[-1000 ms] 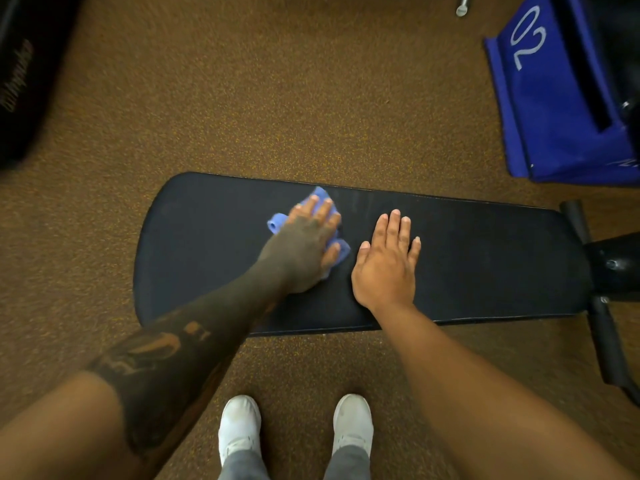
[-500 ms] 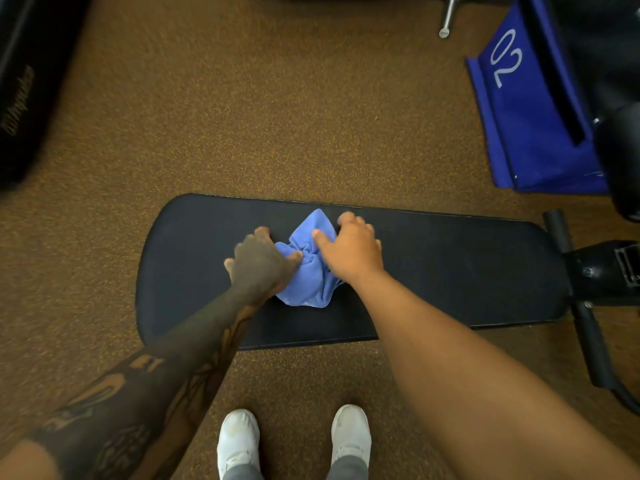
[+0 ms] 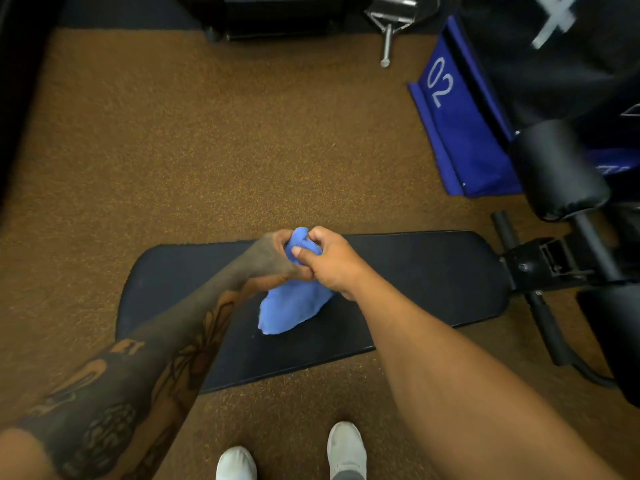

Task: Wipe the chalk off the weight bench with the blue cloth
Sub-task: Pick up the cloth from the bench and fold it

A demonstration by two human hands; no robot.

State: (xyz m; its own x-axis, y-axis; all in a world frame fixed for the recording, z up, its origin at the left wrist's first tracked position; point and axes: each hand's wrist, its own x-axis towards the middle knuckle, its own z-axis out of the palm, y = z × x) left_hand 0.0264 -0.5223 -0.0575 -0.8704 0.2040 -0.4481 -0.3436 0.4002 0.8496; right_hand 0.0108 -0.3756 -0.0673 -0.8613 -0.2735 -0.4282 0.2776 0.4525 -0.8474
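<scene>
Cloth (image 3: 294,306) lifted since, bunched between left hand (image 3: 273,254), right hand (image 3: 329,261).

Both forearms reach forward and converge near the scene's middle. The tattooed left hand (image 3: 273,256) and the bare right hand (image 3: 332,261) press together, knuckles touching, each with fingers curled closed around the bunched blue cloth (image 3: 291,306), thumbs on top.

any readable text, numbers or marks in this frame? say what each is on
"02": white digits on the blue pad, upper right.
"ET": partial tattoo letters on the left forearm; the rest runs out of sight.
White cross-shaped mark on the black gear, top right: blurred, not readable as a letter.
Nothing legible elsewhere.
</scene>
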